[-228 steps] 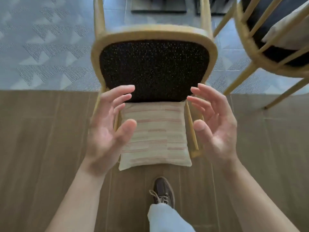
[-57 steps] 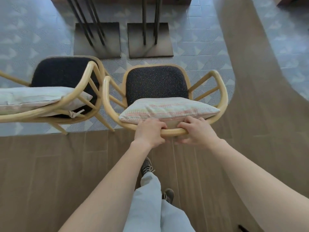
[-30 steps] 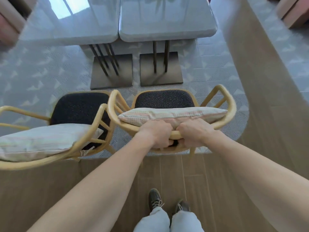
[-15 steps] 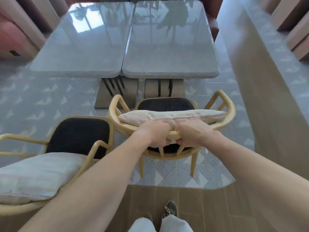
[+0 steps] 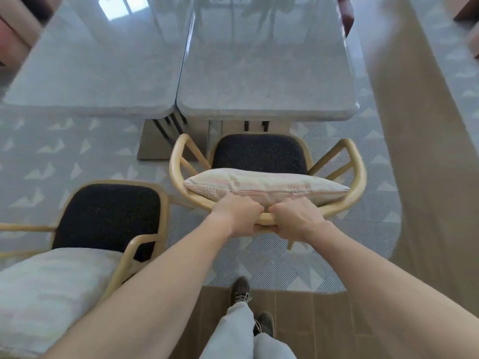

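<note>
Both hands clamp the curved pale-wood chair back (image 5: 359, 174): left hand (image 5: 237, 216) and right hand (image 5: 295, 220) side by side, the striped cream cushion (image 5: 264, 186) just beyond their knuckles, the grey stone table (image 5: 264, 73) further ahead.

On my feed, a grey stone-topped left table (image 5: 90, 73) and its twin, the right table (image 5: 267, 73), stand edge to edge. The glossy tops mirror a bright window (image 5: 116, 6). Below lies pale blue-grey carpet (image 5: 51, 156) patterned with triangles. Brown wood-look flooring (image 5: 311, 314) borders it and curves up the right side. A second wooden armchair (image 5: 160, 229) with a pale cushion (image 5: 51, 286) stands at left.
</note>
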Available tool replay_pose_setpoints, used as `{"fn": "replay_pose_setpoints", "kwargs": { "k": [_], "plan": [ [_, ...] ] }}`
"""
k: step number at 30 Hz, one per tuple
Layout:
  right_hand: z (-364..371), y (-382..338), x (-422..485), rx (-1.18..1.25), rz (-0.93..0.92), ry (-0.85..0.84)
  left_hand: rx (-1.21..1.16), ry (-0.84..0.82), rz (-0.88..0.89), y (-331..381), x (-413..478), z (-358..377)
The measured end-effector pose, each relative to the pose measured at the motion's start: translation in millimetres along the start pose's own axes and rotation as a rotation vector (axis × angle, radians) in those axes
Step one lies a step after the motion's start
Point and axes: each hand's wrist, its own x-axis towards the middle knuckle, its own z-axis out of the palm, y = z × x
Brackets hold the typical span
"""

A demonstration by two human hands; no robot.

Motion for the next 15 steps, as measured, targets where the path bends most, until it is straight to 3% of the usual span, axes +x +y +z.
{"fn": "replay_pose_setpoints", "kwargs": {
  "k": [15],
  "plan": [
    [55.1, 4.3, 3.5, -0.031, -0.017, -0.018, 0.016, 0.008, -0.049, 11.7, 13.5, 53.2]
  ]
}}
